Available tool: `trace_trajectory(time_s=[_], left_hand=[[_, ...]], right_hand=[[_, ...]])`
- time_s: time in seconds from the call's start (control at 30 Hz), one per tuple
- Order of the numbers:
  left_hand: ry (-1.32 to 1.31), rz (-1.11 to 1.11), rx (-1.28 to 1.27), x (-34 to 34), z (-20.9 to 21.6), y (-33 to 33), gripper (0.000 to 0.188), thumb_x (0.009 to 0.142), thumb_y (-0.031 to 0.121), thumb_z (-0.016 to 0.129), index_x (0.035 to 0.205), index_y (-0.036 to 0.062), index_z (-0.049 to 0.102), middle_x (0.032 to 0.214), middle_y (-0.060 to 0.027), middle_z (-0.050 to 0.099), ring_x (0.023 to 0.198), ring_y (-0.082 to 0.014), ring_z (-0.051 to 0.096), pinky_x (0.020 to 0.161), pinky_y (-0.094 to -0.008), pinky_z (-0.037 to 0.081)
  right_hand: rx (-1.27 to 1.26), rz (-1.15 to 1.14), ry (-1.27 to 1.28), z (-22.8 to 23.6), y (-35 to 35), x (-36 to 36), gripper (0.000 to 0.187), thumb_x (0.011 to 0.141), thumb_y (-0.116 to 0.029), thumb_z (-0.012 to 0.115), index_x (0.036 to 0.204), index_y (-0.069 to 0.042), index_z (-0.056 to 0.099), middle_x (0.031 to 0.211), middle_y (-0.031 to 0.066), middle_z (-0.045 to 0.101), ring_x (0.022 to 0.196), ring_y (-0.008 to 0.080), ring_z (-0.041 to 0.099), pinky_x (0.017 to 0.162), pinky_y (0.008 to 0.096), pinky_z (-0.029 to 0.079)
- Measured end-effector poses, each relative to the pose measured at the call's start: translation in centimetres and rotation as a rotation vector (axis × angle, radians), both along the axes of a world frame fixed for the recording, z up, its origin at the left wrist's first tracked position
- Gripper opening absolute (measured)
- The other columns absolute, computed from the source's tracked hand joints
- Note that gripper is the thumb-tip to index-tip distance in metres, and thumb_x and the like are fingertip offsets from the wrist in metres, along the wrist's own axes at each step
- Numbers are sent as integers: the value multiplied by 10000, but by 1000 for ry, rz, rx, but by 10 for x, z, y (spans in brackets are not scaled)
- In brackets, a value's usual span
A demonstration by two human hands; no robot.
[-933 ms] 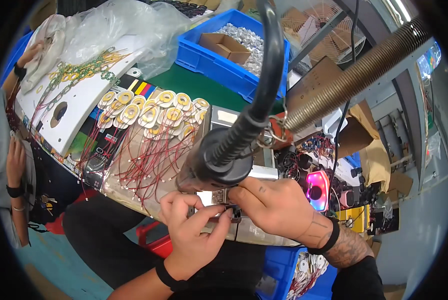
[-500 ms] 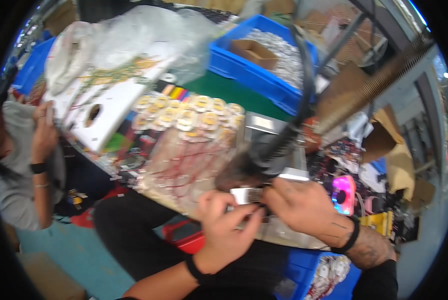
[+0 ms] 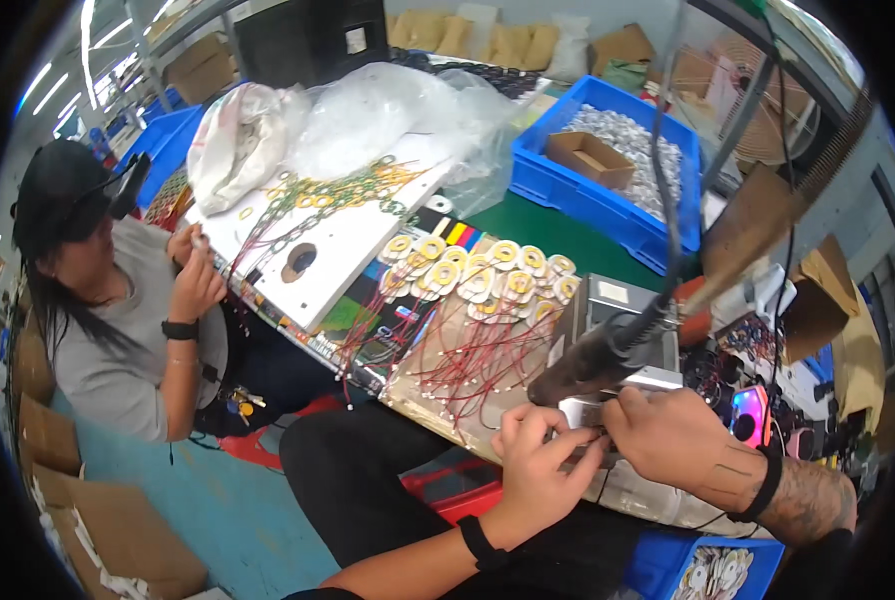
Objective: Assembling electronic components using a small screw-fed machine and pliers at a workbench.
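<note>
My left hand point(image 3: 543, 468) is at the bench's near edge, thumb and fingers pinched together around something small and dark that I cannot make out. Right beside it, my right hand point(image 3: 673, 435) is closed with its fingertips meeting the left ones at the same spot. Just beyond the fingers, a shiny metal piece point(image 3: 580, 410) lies under the end of a thick dark tube point(image 3: 593, 362). A grey metal box point(image 3: 623, 300) stands behind the tube. To the left lie several white round pieces with yellow rings point(image 3: 503, 270), their red wires point(image 3: 478, 365) trailing toward me.
A co-worker point(image 3: 118, 330) sits at the left, both hands raised, by a white board point(image 3: 278, 290) holding green and yellow rings. A blue bin point(image 3: 588, 205) of small white parts stands at the back. Another blue bin point(image 3: 658, 560) is by my lap. A lit fan point(image 3: 750, 415) glows at right.
My view has swung left and up, so the bench and both hands sit farther right in the picture and the co-worker shows more fully. My hands stay together beside the metal piece.
</note>
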State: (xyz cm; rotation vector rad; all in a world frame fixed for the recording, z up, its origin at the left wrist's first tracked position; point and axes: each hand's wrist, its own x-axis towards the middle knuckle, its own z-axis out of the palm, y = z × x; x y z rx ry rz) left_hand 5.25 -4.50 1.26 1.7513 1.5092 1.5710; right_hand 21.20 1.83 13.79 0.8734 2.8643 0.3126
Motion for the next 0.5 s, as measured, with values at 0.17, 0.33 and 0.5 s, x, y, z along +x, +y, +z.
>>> trace_trajectory(time_s=[0.17,0.33,0.5], left_hand=[[40,-16,23,-3,-5,5,192,759,133,905,938,116,838,995,-56,590,1080,-321,542,953,-462,415],[101,0,-50,-2,-4,6,165,787,129,931,915,102,831,988,-58,551,1088,-312,510,1004,-474,397],[120,-50,1,6,-7,5,166,823,95,914,938,45,805,1022,-70,547,1064,-278,531,989,-416,419]], right_hand=[[-94,-3,160,-11,10,0,156,825,-193,697,831,-39,671,766,134,712,624,276,740,525,421,595],[-39,-182,287,6,8,11,210,970,-233,720,850,-76,649,736,87,675,653,286,726,533,420,572],[63,-465,753,22,-14,86,143,967,-190,761,956,-75,676,791,110,688,686,320,706,611,426,564]])
